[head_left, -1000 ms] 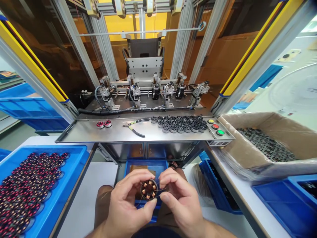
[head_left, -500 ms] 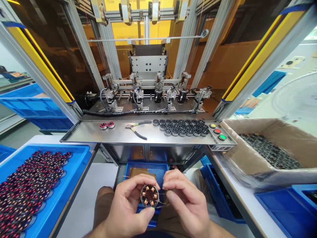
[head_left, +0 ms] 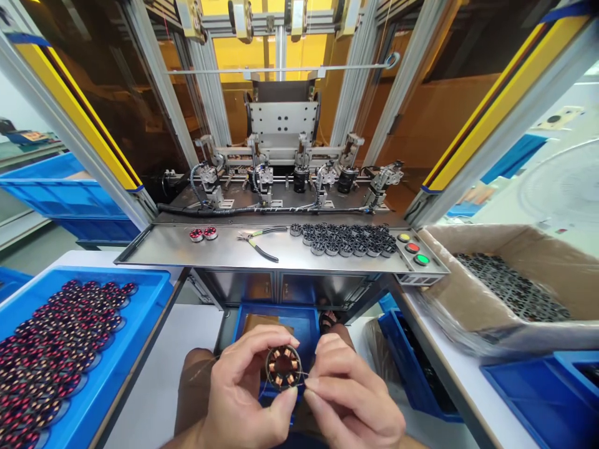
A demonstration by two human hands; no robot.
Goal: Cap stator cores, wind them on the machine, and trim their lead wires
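Observation:
Over my lap, my left hand [head_left: 248, 386] grips a round motor stator [head_left: 283, 366] by its rim, thumb below and fingers above. Copper windings ring its inside, and the open face points toward me. At its right side, my right hand [head_left: 350, 393] pinches the thin copper wire ends [head_left: 303, 376] between thumb and index finger. More loose wire trails out to the left behind my left hand. The palm side of my right hand is partly hidden.
On the metal ledge lie two red-wound stators [head_left: 203, 234], wire cutters [head_left: 262, 242] and rows of black stator cores [head_left: 346, 239]. Coloured push buttons [head_left: 412, 248] sit at its right end. A blue tray [head_left: 159, 280] of wound stators is left; a lined carton [head_left: 500, 237] of cores is right.
My right hand has come closer to the stator, and its fingertips now pinch the wires near the rim. My left hand still holds the stator in nearly the same place.

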